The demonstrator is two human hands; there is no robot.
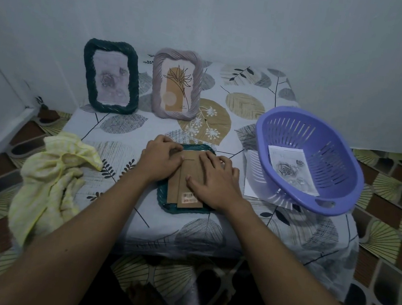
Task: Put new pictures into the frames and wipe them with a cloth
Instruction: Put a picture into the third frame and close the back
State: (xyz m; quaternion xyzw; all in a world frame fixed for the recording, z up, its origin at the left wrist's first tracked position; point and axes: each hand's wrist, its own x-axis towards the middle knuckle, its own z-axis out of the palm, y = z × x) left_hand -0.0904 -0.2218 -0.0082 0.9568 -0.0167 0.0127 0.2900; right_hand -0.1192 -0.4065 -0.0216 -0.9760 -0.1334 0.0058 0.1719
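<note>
Mid-picture, my right hand (216,180) lies flat on the cardboard back (174,189) of the teal frame (182,210) — my left hand (162,158) grips its upper edge, fingers curled.

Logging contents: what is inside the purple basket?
One rose picture lies inside the basket; anything beneath that picture is covered. White sheets poke out under the basket.

Arms extended forward — left hand (162,158) curled, right hand (213,179) flat, fingers spread.
</note>
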